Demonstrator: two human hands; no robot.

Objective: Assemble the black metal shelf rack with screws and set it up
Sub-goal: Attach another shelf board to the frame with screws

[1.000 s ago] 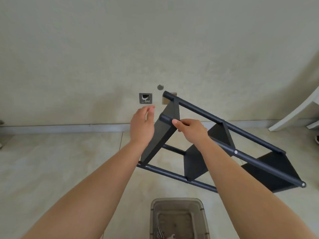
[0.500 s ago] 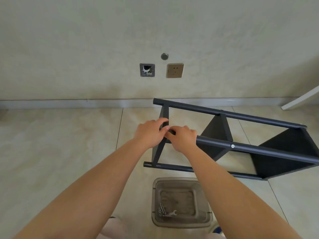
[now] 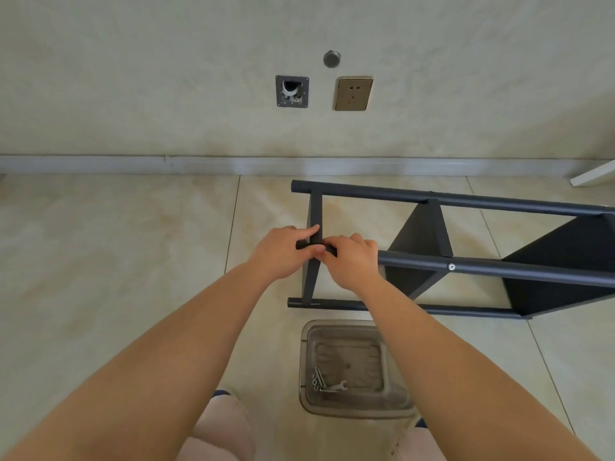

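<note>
The black metal shelf rack (image 3: 466, 264) lies on its side on the tiled floor, its tubes running left to right and its shelf panels standing on edge. My left hand (image 3: 283, 252) holds the left end of the near upper tube where it meets the end panel, forefinger stretched along the panel's edge. My right hand (image 3: 352, 257) grips the same tube just to the right, fingers curled over it. A silver screw head (image 3: 451, 267) shows farther along that tube.
A clear plastic tub (image 3: 392, 404) sits on the floor below the rack, holding screws (image 3: 317, 380) and a small wrench (image 3: 336, 386). The wall ahead has a skirting board, a socket (image 3: 353, 93) and an open wall box (image 3: 292, 91). A white leg (image 3: 595, 171) shows at right.
The rack has come down from a tilted, raised position to lie level on the floor. My left hand closed in onto the tube's end beside my right hand.
</note>
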